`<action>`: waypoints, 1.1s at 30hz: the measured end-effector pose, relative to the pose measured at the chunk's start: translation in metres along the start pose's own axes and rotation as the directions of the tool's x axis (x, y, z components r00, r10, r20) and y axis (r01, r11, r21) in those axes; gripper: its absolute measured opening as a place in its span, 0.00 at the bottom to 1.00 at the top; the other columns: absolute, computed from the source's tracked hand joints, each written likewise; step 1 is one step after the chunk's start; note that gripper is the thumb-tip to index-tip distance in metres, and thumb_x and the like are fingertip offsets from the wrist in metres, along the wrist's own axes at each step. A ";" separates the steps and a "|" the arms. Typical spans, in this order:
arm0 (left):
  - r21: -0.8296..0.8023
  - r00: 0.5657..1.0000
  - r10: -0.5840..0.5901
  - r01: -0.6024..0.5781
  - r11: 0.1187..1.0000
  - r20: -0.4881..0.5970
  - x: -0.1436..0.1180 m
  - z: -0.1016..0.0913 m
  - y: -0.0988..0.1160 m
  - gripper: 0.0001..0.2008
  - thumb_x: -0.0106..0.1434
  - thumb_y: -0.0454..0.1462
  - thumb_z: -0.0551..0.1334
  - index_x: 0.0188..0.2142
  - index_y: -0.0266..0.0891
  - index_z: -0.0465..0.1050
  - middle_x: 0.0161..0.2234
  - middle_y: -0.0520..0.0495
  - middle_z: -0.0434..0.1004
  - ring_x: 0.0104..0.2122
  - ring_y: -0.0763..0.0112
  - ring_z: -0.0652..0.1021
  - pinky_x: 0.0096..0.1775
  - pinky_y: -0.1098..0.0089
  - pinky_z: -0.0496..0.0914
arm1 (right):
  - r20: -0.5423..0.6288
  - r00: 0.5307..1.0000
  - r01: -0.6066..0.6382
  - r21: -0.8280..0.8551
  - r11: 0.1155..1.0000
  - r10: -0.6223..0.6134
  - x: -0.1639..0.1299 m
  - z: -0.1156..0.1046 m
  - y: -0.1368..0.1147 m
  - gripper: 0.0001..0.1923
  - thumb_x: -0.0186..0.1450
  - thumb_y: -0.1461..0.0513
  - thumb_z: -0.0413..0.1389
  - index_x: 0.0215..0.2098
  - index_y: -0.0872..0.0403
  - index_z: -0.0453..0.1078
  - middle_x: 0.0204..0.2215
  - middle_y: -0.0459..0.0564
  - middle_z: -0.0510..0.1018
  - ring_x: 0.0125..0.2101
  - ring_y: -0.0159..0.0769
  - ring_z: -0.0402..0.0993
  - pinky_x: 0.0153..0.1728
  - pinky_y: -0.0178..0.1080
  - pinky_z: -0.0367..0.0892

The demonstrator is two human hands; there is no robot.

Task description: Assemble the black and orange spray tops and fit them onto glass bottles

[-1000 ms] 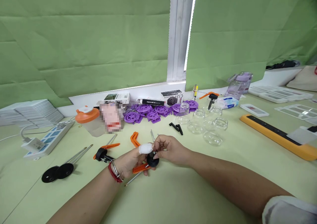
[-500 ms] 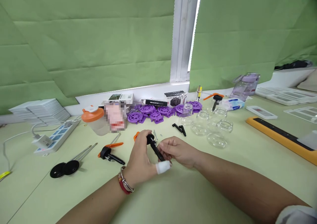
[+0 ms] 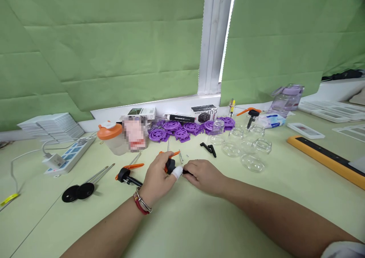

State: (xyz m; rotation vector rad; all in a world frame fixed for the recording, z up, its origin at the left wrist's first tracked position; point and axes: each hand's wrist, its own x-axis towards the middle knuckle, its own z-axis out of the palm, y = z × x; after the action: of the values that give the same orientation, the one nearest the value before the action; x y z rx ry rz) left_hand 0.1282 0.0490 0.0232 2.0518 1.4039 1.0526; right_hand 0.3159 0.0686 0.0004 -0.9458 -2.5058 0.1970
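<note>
Black assembly: held (image 3: 170, 166) just above the table (image 3: 182, 227) between both hands, with its orange arm (image 3: 176, 152) and thin metal rod (image 3: 168, 145) pointed away from the body.
Left grip: the black head was wrapped by the curled fingers of the left hand (image 3: 158, 176) (a white wrap (image 3: 177, 172) was worn on the thumb).
Right grip: the dark handle end was pinched, fingers nearly closed, by the right hand (image 3: 207, 176); most of that end was hidden.
Turn: half a second earlier the handle had been seen slanting toward the body, with the left hand spread wide; since then the assembly had been swung round and the left hold drawn in. By judgement, a steadier two-handed hold was given to the work.
Small metal pins: left (image 3: 181, 157) lying just beyond the hands.
Second assembly: laid (image 3: 123, 174) beside the left hand.
Black discs: left (image 3: 85, 190) overlapping farther left.
Black pieces: set (image 3: 209, 149) beyond the right hand.
Purple parts: heaped (image 3: 182, 133) toward the back, near the glass vessels (image 3: 252, 163).
</note>
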 end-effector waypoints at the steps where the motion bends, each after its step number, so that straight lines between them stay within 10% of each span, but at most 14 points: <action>1: 0.019 0.999 0.012 -0.013 1.000 0.030 0.002 -0.003 0.000 0.19 0.56 0.41 0.61 0.48 0.42 0.67 0.38 0.45 0.69 0.36 0.62 0.71 0.40 0.65 0.64 | -0.002 1.000 0.005 -0.013 1.000 -0.005 0.000 0.002 0.000 0.13 0.67 0.60 0.46 0.37 0.57 0.70 0.30 0.54 0.76 0.30 0.37 0.70 0.32 0.38 0.62; 12: 0.320 0.934 -0.294 0.220 0.922 0.204 0.029 -0.102 -0.032 0.17 0.48 0.47 0.64 0.34 0.40 0.71 0.26 0.51 0.70 0.23 0.70 0.68 0.25 0.72 0.60 | -0.027 0.997 -0.077 0.038 0.996 0.078 -0.001 0.008 0.012 0.15 0.67 0.58 0.47 0.44 0.57 0.70 0.36 0.55 0.78 0.36 0.39 0.73 0.38 0.40 0.66; 20: 0.488 0.865 -0.420 0.251 0.836 0.274 0.029 -0.088 -0.057 0.09 0.48 0.43 0.59 0.25 0.40 0.68 0.26 0.48 0.71 0.23 0.67 0.70 0.25 0.72 0.58 | -0.032 0.990 -0.140 0.023 0.990 0.141 0.001 0.009 0.027 0.14 0.66 0.61 0.47 0.41 0.56 0.72 0.33 0.53 0.78 0.33 0.37 0.73 0.36 0.38 0.65; 33: 0.736 0.870 -0.460 0.193 0.649 0.178 0.023 -0.075 -0.040 0.05 0.48 0.36 0.57 0.23 0.39 0.70 0.29 0.40 0.73 0.28 0.58 0.72 0.30 0.63 0.62 | -0.025 0.989 -0.143 -0.002 0.990 0.143 0.001 0.009 0.031 0.14 0.67 0.62 0.46 0.38 0.55 0.73 0.31 0.51 0.77 0.33 0.35 0.72 0.35 0.36 0.62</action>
State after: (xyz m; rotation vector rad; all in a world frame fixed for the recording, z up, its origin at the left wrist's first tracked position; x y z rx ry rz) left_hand 0.0500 0.0810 0.0487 2.1516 2.0760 -0.0724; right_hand 0.3292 0.0933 -0.0162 -1.1236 -2.4180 0.2244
